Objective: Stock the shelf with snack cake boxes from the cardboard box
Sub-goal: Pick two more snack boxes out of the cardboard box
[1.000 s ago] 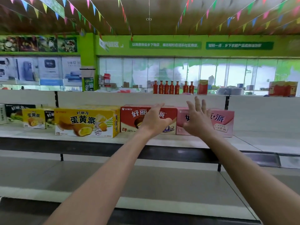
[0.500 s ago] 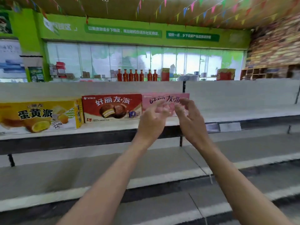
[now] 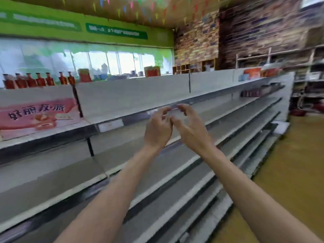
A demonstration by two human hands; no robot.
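Snack cake box: left edge of frame, on the upper tier of the shelf. Bottles: a row above and behind it, upper left. Left hand and right hand: frame centre, side by side before the shelf, fingertips near one another. Lower tiers: stepping toward lower right. Floor: right.

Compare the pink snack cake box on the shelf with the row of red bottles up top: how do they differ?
The pink snack cake box is one wide, flat carton with its printed face forward; the red bottles are several narrow upright items in a row. The box sits on the upper shelf in front of the back panel; the bottles stand higher, behind the panel's top edge. The box is pale pink, the bottles deep red. Neither hand touches either.
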